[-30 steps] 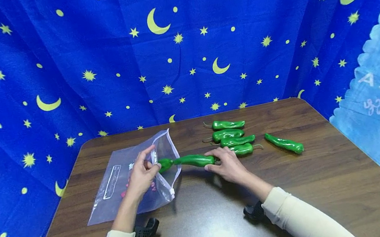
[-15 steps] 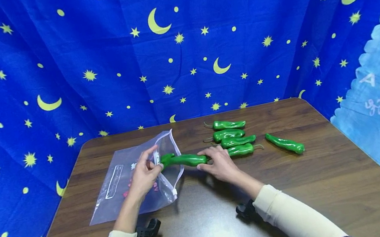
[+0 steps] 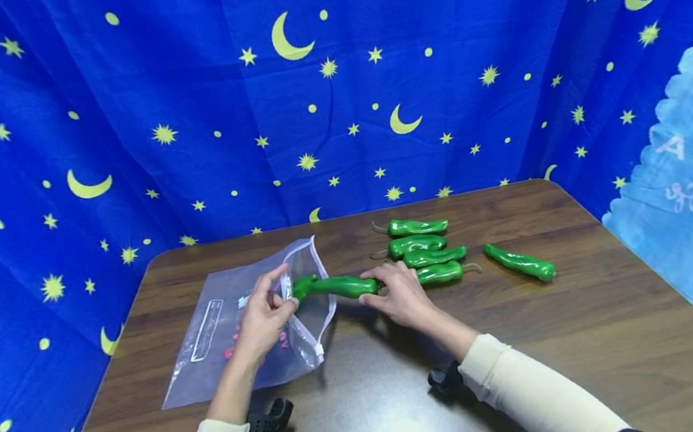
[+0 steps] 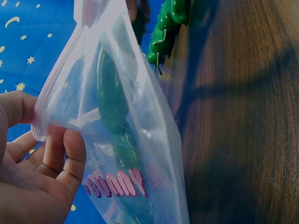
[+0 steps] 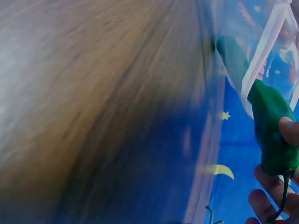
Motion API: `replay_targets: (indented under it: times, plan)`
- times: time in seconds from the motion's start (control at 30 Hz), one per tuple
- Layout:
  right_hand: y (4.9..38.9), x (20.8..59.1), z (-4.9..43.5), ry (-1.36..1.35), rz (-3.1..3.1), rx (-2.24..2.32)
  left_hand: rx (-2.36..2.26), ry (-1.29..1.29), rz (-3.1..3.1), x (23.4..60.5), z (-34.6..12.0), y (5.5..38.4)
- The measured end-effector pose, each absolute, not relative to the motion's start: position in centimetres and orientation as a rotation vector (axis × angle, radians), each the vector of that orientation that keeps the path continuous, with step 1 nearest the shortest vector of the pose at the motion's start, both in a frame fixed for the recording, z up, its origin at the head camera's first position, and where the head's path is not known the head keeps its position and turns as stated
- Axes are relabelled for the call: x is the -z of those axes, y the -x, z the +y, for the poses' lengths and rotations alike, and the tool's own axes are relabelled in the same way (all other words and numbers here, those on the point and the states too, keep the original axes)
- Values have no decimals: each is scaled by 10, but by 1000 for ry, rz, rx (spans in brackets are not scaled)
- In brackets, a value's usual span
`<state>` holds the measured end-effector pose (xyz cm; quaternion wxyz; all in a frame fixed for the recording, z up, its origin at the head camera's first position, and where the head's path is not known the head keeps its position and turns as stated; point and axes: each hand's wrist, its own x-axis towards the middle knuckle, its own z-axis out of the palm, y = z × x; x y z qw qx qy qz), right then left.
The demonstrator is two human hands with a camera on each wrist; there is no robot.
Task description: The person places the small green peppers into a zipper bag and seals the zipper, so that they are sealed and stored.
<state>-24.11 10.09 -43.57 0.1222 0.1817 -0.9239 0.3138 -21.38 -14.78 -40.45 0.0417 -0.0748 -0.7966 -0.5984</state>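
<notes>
A clear zip bag [image 3: 207, 327] with pink lettering lies on the left of the table, its mouth facing right. My left hand [image 3: 261, 320] pinches the zip edge between thumb and fingers and keeps the mouth apart. My right hand [image 3: 404, 296] grips a long green pepper [image 3: 346, 287] near its stem end. That pepper's tip is inside the bag mouth, and its stem hangs past my fingers in the right wrist view. Another green pepper [image 5: 231, 53] shows through the plastic, deeper in the bag.
Several green peppers [image 3: 417, 225] lie in a column just behind and right of my right hand. One more pepper [image 3: 519, 262] rests apart, farther right on the wooden table [image 3: 612, 324]. A blue star-patterned cloth [image 3: 353, 92] hangs behind the table.
My right hand has moved left, and the pepper in it has slid farther into the bag mouth. My left hand has stayed on the bag's edge. The other table peppers lie as before.
</notes>
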Motion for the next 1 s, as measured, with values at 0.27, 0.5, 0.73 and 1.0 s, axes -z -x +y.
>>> replay_targets:
  times: [0.27,0.5,0.73,1.0]
  plan:
    - [246,435,85,-561,-2676,-857,1822,265,-2429,412,-148,217]
    - [249,434,75,-575,-2708,-790,1821,263,-2437,408,-149,216]
    - [249,431,65,-566,-2727,-721,1801,260,-2444,407,-147,217]
    - [250,431,54,-564,-2740,-632,1836,282,-2439,388,-140,205]
